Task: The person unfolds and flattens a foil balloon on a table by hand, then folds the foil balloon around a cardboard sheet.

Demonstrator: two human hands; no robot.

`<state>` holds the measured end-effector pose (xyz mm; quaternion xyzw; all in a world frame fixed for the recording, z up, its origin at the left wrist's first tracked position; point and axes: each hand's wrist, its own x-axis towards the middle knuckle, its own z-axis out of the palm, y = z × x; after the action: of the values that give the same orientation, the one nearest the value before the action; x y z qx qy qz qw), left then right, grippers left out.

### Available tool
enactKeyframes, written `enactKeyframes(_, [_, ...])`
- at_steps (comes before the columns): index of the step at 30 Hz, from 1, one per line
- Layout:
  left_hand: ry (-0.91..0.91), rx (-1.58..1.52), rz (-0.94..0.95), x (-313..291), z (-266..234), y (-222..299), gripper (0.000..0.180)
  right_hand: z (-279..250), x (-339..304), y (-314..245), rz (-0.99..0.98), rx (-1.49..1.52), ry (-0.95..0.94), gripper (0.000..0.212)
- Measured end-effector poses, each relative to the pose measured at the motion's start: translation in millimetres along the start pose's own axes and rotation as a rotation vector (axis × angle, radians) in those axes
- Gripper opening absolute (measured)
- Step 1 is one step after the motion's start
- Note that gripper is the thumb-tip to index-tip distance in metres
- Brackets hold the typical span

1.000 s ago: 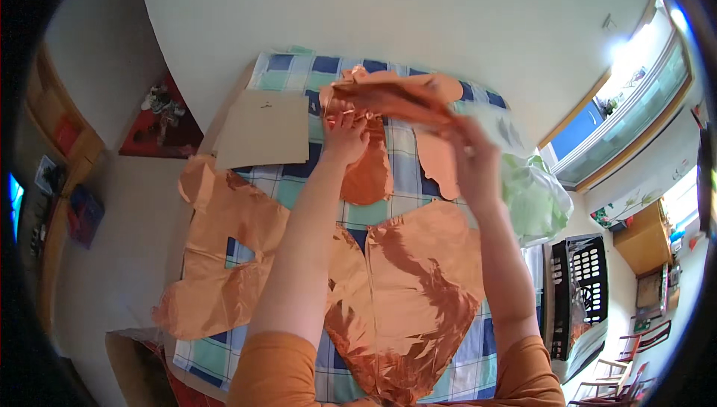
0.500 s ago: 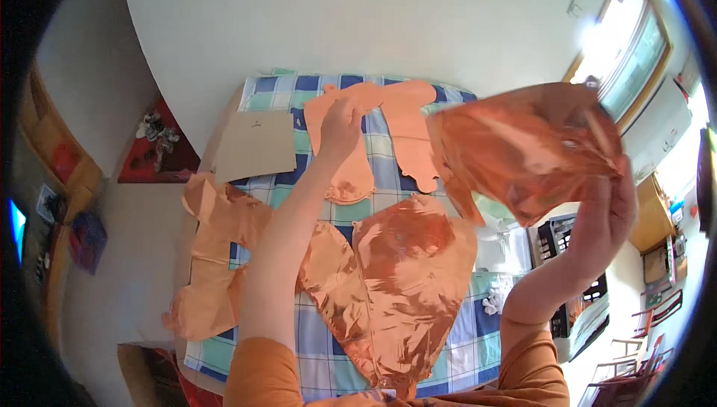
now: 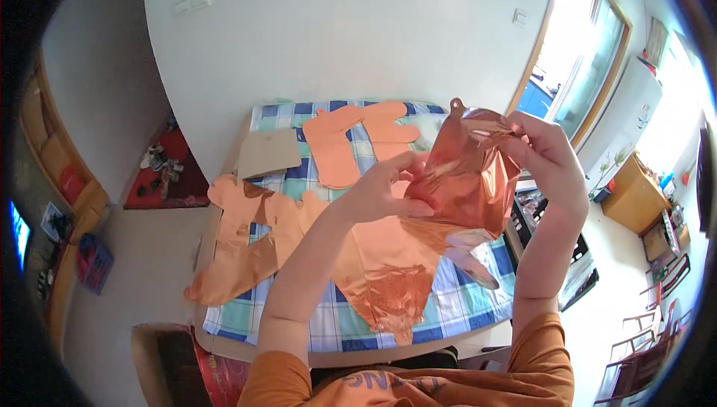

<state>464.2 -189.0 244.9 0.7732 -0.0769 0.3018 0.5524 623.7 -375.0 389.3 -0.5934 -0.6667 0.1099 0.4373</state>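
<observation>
A crumpled, shiny rose-gold foil balloon, flat and not inflated, is raised above the right part of the table. My right hand pinches its upper right edge. At its left edge, my left hand curls round the foil with thumb and fingers, the thumb lying on the front side. Beneath the arms a large flat foil balloon narrows toward the table's near edge, partly covered by the raised one. Other flat foil balloons lie farther off: one at left, one at back, and another beside it.
A checked blue, white and green cloth covers the table. A grey-beige cardboard sheet rests at its back left. The white wall rises behind. Right of the table stands a black crate; an open box is at near left.
My right hand has brought the foil balloon leftward and closer to the table's middle. My left hand has moved from the back balloons to its edge. The view has shifted.
</observation>
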Motion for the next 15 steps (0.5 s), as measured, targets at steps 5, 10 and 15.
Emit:
enactKeyframes(5, [0.213, -0.194, -0.209, -21.2, 41.5, 17.6, 0.035, -4.0, -9.9, -15.2, -0.024, -0.005, -0.014, 0.009])
enactKeyframes(10, [0.356, -0.166, -0.256, -40.3, 55.8, 17.9, 0.021, 0.3, -10.0, -27.6, 0.05, -0.156, 0.018, 0.009])
enactKeyframes(15, [0.524, -0.384, -0.041, -45.7, 58.5, 30.1, 0.034, 12.7, -10.4, -35.2, -0.024, -0.116, 0.037, 0.013])
